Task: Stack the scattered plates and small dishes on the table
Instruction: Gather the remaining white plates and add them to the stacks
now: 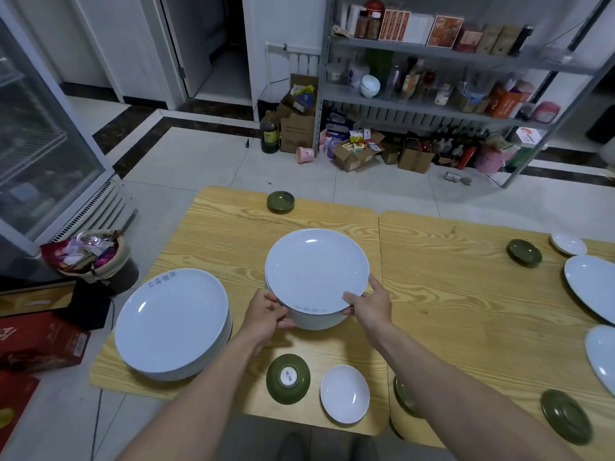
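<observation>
- I held a small stack of white plates (316,271) at the middle of the table (432,294), one hand on each side of its near edge.
- My left hand (264,314) gripped the stack at about 8 o'clock on its rim, fingers curled under and against the lower plates, thumb near the top rim.
- My right hand (372,307) gripped at about 4 o'clock, thumb lying over the top plate's rim, index finger stretched along the edge, the other fingers tucked beneath.
- Whether the stack's bottom touched the table I could not tell.
- A bigger stack of large plates (171,322) sat at 9 o'clock from my stack, near the table's left edge, apart from my left hand.
- At 6 o'clock, near the table's front edge, an upturned green dish (288,377) lay just beside a small white dish (344,394).
- A green dish (280,201) sat at 12 o'clock by the far edge.
- At 3 o'clock, well apart, were another green dish (524,252), a small white dish (568,243) and more white plates (590,284).
- Two more green dishes (565,415) lay at 5 o'clock, one partly hidden by my right arm.
</observation>
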The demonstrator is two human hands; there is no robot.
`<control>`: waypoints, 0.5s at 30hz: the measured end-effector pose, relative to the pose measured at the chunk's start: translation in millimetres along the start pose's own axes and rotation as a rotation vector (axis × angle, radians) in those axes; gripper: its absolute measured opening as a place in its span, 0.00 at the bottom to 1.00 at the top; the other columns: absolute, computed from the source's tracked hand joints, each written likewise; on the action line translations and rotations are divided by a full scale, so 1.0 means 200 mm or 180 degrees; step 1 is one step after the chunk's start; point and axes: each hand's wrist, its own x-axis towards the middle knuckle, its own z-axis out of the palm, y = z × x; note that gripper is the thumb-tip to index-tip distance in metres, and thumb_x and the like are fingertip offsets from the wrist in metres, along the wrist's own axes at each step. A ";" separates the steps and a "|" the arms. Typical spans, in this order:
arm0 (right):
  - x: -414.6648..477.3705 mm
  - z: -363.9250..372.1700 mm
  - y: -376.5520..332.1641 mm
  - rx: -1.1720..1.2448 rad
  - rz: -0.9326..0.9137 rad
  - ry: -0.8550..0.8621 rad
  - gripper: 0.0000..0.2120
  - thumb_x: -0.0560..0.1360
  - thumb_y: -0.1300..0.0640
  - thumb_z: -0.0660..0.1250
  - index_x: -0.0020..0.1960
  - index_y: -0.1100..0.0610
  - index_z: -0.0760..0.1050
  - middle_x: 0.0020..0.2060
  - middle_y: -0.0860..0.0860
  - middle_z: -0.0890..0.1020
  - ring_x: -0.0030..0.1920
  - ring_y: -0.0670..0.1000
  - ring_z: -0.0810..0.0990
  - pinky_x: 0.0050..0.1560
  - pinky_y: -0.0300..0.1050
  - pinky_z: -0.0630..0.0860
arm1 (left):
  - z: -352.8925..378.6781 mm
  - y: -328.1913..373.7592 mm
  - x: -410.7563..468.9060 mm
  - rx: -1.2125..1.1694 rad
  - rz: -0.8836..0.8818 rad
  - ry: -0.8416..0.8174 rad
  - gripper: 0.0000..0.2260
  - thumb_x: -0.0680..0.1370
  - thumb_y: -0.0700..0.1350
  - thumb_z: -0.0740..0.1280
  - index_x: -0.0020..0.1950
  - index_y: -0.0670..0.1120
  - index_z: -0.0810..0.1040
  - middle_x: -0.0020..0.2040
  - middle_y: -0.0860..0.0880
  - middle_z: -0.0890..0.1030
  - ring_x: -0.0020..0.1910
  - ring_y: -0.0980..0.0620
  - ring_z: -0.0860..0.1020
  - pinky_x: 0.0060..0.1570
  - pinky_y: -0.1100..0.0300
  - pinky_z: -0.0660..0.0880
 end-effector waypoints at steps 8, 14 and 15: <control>0.03 0.03 0.01 -0.0295 -0.0076 0.0378 0.32 0.69 0.70 0.70 0.71 0.53 0.73 0.36 0.53 0.74 0.38 0.54 0.77 0.46 0.49 0.80 | 0.00 0.01 0.00 0.0093 -0.0041 0.0010 0.07 0.79 0.30 0.63 0.51 0.40 0.68 0.46 0.38 0.75 0.44 0.36 0.82 0.34 0.61 0.80; 0.06 0.02 0.04 -0.0359 0.0094 0.0316 0.38 0.68 0.68 0.74 0.75 0.51 0.68 0.36 0.49 0.70 0.39 0.49 0.74 0.50 0.43 0.74 | -0.01 0.02 -0.01 0.0121 -0.0046 -0.0007 0.07 0.79 0.31 0.63 0.52 0.40 0.68 0.45 0.39 0.76 0.39 0.39 0.83 0.34 0.62 0.80; 0.06 0.02 0.04 -0.0362 0.0095 0.0305 0.38 0.69 0.68 0.74 0.75 0.51 0.67 0.36 0.49 0.70 0.39 0.48 0.74 0.50 0.43 0.73 | -0.01 0.02 -0.02 0.0137 -0.0056 -0.0012 0.07 0.79 0.31 0.64 0.53 0.40 0.68 0.45 0.40 0.77 0.39 0.39 0.83 0.34 0.61 0.80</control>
